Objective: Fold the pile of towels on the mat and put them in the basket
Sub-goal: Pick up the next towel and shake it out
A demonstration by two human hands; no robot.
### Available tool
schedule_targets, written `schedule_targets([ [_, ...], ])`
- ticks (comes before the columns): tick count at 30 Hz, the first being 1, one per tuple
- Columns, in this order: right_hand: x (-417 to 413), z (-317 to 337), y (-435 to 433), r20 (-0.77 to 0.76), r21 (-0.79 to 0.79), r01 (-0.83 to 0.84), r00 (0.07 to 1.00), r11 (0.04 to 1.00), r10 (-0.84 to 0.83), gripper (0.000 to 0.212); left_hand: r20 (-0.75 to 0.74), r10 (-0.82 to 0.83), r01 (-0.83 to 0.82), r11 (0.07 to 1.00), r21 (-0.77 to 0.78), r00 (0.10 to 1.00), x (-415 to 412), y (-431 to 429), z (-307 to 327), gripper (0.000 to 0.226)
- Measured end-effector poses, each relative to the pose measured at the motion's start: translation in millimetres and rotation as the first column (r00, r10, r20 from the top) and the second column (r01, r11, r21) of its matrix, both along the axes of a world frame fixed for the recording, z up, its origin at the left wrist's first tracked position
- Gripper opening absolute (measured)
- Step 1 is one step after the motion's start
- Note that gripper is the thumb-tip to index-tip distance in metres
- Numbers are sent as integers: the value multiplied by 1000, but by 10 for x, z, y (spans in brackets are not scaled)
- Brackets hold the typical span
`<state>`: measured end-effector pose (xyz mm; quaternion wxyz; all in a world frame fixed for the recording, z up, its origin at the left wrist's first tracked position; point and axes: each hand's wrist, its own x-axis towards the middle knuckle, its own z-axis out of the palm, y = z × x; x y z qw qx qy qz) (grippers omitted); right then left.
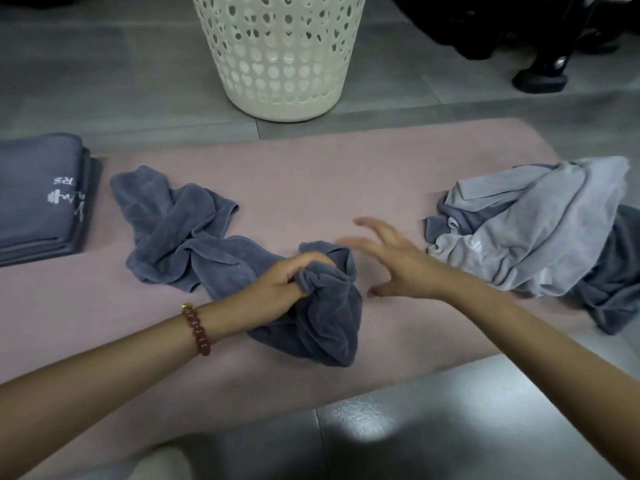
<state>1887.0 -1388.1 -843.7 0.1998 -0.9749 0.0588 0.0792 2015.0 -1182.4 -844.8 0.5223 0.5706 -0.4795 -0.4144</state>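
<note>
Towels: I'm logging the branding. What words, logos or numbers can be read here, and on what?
"RS": white print on the folded towel stack; rest of the word unclear.
Dumbbell logo and letters beside it, same stack: too blurred to read.
White mark on the light grey towel: too small to read.
Basket: no text.

Folded towels [38,195]: white print, only "RS" legible w/ dumbbell logo.

Grey tiled floor [121,81], grout lines visible; glossy near the bottom edge, with a bright glare patch [363,422]. Black equipment [540,36] on a dark foot at top right; type unclear.
</note>
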Motion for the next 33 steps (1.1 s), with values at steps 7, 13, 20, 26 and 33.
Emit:
schedule_targets([
  [7, 142, -271, 363, 28, 491, 89, 993, 867, -117, 74, -556, 101, -78, 995, 66, 825, 165, 227, 519, 31],
  [13, 446, -106, 582, -31, 628, -113, 985, 770, 171, 82, -539, 111, -136, 991, -6, 835, 332, 590, 780, 38],
  [20, 1056, 0, 1196, -207, 948, 198, 978, 250, 10, 74, -754, 76, -221, 971, -94, 653, 465, 1235, 886, 27],
  [26, 1353, -276, 1621, -425, 905, 378, 818, 195, 387, 57, -810, 240, -457, 889, -38, 535, 579, 1861, 876, 12],
  [33, 1539, -199, 1898, -333, 934, 357, 895, -28, 297, 61, -589, 715, -865, 499, 52, 377, 501, 2186, 734, 19],
])
